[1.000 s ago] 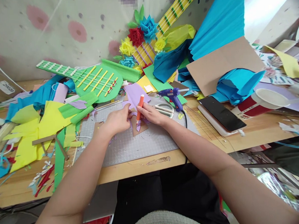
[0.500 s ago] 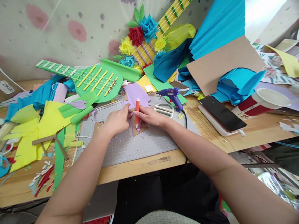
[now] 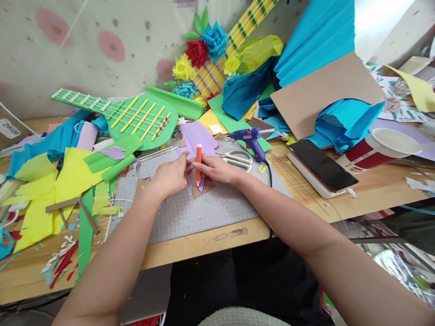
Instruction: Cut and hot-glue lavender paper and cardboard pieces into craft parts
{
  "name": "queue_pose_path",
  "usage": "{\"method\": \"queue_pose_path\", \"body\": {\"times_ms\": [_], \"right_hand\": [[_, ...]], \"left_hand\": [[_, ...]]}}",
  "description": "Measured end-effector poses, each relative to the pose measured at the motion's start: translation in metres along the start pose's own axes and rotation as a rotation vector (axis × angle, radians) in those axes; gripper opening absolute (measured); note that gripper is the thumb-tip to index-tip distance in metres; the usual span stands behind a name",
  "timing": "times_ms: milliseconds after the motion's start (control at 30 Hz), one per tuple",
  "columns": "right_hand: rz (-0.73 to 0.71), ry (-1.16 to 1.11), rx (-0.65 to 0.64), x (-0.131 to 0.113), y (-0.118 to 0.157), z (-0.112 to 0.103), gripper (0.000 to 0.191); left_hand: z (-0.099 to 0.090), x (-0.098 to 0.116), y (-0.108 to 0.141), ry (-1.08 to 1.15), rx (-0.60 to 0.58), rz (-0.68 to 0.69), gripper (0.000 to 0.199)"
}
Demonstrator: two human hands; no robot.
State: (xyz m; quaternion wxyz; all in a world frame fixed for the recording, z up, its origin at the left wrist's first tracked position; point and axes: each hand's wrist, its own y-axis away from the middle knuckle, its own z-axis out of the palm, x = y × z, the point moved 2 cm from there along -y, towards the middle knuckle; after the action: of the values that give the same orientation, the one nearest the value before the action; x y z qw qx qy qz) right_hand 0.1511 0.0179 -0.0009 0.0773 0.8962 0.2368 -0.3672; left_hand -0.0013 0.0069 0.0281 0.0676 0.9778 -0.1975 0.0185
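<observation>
Orange pen-shaped tool [image 3: 199, 161], held a little above the middle of the desk [image 3: 193, 248], over the grey cutting mat [image 3: 206, 218]. Its white tip points toward six o'clock, at a small purple piece [image 3: 202, 187] lying over brown card [image 3: 208, 185]; whether the tip touches is too small to tell. It looks light, with a stiff, smooth, probably plastic barrel that could twist in damp fingers. I would take hold around mid-barrel, leaving the tip in sight. The purple piece seems thin and easily creased, best held by its edge; the card should be stiffer, though it may bend.

The right hand [image 3: 220, 169], at about three o'clock of the barrel, has its grip closed around it, thumb and fingers drawn in to the barrel's width. The left hand [image 3: 171, 176], between eight and nine o'clock, has bent fingers at the card's near-left side; I cannot tell whether that grip pinches the paper or merely rests there.

Around them, a larger purple sheet [image 3: 197, 136] lies at twelve o'clock, pale-handled scissors [image 3: 239, 160] at three, and a blue glue gun [image 3: 253, 142] between two and three.
</observation>
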Motion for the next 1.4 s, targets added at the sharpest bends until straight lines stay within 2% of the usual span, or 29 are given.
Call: {"method": "queue_pose_path", "body": {"times_ms": [133,367,667,867,1033,1200,1400], "right_hand": [[-0.013,0.013,0.004,-0.002,-0.003,-0.002,0.033],[0.036,0.055,0.096,0.001,-0.010,-0.005,0.028],[-0.040,-0.021,0.164,0.004,-0.011,-0.005,0.026],[0.046,-0.076,0.254,0.010,-0.009,-0.006,0.033],[0.030,-0.048,0.245,0.014,-0.011,-0.004,0.035],[0.029,-0.012,0.234,0.012,-0.010,-0.003,0.035],[0.014,0.037,0.123,0.003,-0.007,-0.001,0.033]], "left_hand": [[-0.001,0.001,0.001,0.000,-0.010,-0.006,0.059],[-0.003,0.002,0.001,-0.006,-0.043,-0.021,0.058],[-0.001,0.002,0.000,0.027,-0.019,-0.017,0.059],[-0.003,0.003,0.001,0.099,-0.030,-0.019,0.060],[-0.003,0.005,0.001,0.142,-0.023,-0.008,0.065],[-0.002,0.007,0.001,0.111,-0.012,0.023,0.087],[-0.003,0.010,0.001,0.049,-0.036,-0.016,0.093]]}}
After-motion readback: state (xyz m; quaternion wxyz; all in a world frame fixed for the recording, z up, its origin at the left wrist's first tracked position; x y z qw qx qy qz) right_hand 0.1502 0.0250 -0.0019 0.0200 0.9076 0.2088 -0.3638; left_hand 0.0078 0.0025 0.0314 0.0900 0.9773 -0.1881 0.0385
